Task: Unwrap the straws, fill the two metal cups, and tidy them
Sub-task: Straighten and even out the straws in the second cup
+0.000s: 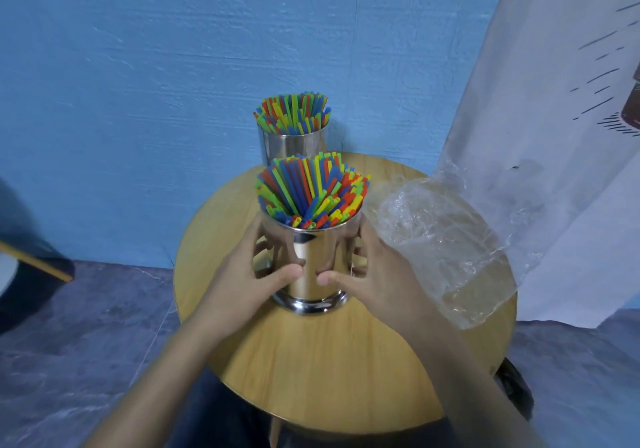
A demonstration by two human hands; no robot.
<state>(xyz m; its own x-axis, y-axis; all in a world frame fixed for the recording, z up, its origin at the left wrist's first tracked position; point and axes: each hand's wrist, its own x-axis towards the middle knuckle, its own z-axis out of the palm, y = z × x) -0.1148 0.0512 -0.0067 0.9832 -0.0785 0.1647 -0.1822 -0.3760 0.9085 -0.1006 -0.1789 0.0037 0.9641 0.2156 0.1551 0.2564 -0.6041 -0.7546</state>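
Cupping the near metal cup [311, 250] from either side, the left hand [242, 274] and the right hand [381, 274] curl their fingers round its shiny wall. Both thumbs press the side facing the person and nearly meet. The cup stands upright on the round wooden table [311, 361], its long axis vertical, square between the two hands, so neither is the nearer. It is packed with coloured straws [311, 191] in red, blue, green and yellow, which fan out unevenly above the rim.

A crumpled clear plastic wrapper [440, 247] lies just right of the right hand; I cannot tell whether they touch.

The far metal cup [294, 144] sits straight behind, at the table's back edge by the blue wall [138, 101], and is also full of straws [292, 113]. Any tidying shift, I'd judge, runs along that front-to-back line, and the wrapper is not yet cleared.
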